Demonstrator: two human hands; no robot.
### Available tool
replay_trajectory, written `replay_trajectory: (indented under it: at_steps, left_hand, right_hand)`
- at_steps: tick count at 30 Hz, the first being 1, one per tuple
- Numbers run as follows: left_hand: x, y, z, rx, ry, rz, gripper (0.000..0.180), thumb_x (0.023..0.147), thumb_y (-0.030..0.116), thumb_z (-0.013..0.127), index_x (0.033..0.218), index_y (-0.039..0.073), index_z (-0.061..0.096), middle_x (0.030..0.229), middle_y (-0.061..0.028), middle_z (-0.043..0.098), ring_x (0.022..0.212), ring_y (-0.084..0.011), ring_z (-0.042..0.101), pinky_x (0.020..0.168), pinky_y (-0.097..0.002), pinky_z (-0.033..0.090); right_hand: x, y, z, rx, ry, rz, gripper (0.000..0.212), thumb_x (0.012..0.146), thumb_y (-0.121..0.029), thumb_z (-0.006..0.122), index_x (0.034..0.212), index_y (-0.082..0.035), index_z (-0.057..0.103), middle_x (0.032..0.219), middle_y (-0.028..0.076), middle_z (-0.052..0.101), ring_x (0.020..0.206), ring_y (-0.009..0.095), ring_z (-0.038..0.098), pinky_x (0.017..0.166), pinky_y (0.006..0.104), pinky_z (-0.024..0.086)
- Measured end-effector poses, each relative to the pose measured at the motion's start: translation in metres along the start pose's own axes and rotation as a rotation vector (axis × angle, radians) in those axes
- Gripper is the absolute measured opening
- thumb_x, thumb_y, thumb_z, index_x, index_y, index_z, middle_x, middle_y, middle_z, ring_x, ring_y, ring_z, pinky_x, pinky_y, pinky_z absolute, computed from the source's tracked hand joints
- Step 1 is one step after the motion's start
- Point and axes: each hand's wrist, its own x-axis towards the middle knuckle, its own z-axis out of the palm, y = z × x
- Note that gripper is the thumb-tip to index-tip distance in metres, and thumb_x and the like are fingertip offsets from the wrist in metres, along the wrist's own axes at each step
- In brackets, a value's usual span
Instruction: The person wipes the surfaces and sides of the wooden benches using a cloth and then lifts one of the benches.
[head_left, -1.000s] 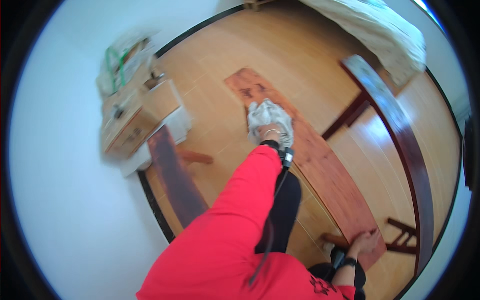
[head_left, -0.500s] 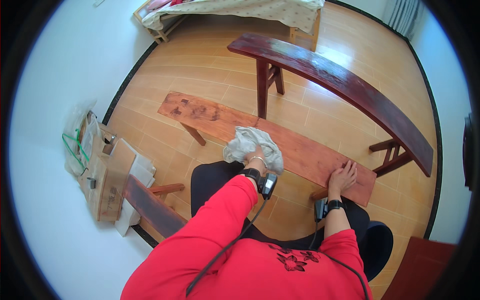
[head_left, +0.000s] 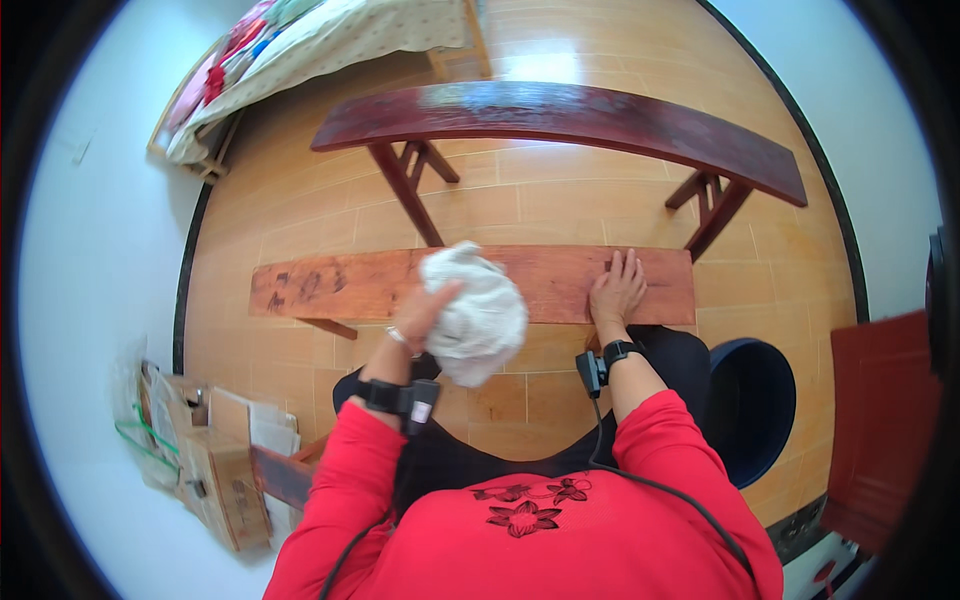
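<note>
A crumpled white cloth (head_left: 478,318) lies over the near edge of the light reddish-brown wooden bench (head_left: 560,285), around its middle. My left hand (head_left: 428,310) grips the cloth at its left side; slight blur and the folds hide part of the fingers. Toward the bench's right end my right hand (head_left: 618,290) rests palm down on the plank, fingers stretched out, holding nothing. Dark stains (head_left: 310,285) mark the left part of the bench top. Both my wrists carry black straps with small boxes and cables.
Beyond stands a longer dark red bench (head_left: 600,120) with a shiny wet-looking patch. A dark blue bucket (head_left: 755,410) is by my right leg. Cardboard boxes (head_left: 225,490) lean at the left wall, a bed (head_left: 350,35) is far left, and a red panel (head_left: 880,420) stands right.
My view has turned, so the benches now lie more level across it. My left hand has gone to the cloth's left side, still gripping it. My right hand stays on the bench.
</note>
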Motion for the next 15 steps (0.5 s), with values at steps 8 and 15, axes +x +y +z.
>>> replay_trajectory:
  at_steps: [8,15]
  left_hand:
    - [0.066,-0.072,-0.128,1.083,0.607,0.112,0.089,0.078,0.059,0.056,0.137,-0.002,0.03,0.137,-0.0283,0.03,0.125,-0.0366,0.035,0.103,-0.0392,0.031]
    - [0.1,-0.097,-0.055,1.165,0.724,0.403,0.071,0.085,0.04,0.052,0.137,-0.003,0.03,0.141,-0.0284,0.029,0.131,-0.0393,0.028,0.109,-0.043,0.023]
  right_hand:
    - [-0.003,-0.016,-0.009,0.062,-0.014,0.021,0.042,0.081,-0.017,0.052,0.122,-0.009,0.052,0.137,0.012,0.041,0.125,0.03,0.037,0.102,0.0472,0.029]
    - [-0.002,-0.006,-0.006,0.024,-0.033,0.037,0.044,0.08,-0.016,0.053,0.123,-0.008,0.051,0.137,0.012,0.04,0.127,0.031,0.035,0.103,0.0473,0.028]
